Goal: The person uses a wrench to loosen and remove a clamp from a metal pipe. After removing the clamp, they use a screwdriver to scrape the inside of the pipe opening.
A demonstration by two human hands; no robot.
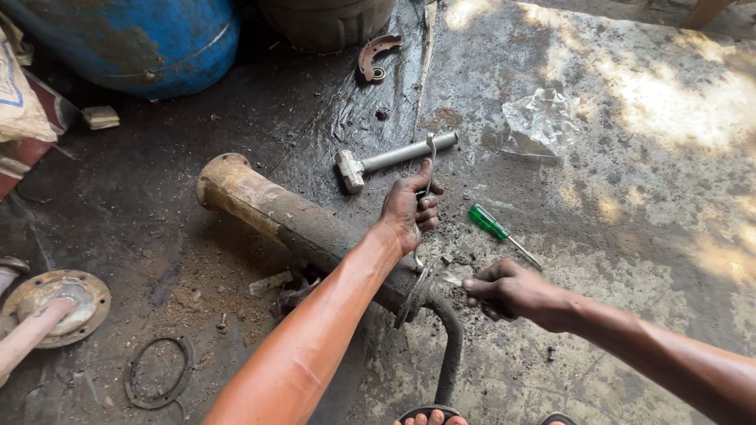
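A rusty, greasy metal tube with a flange at its near end lies across the oily concrete floor. My left hand is closed around a slim steel wrench that stands upright above the flange. My right hand pinches a small metal part right beside the flange, fingertips touching it. A curved dark pipe runs from the flange toward my feet.
A grey metal hammer lies beyond the tube. A green-handled screwdriver rests right of my left hand. A blue drum, a brake shoe, crumpled clear plastic, a round flanged plate and a rubber ring lie around.
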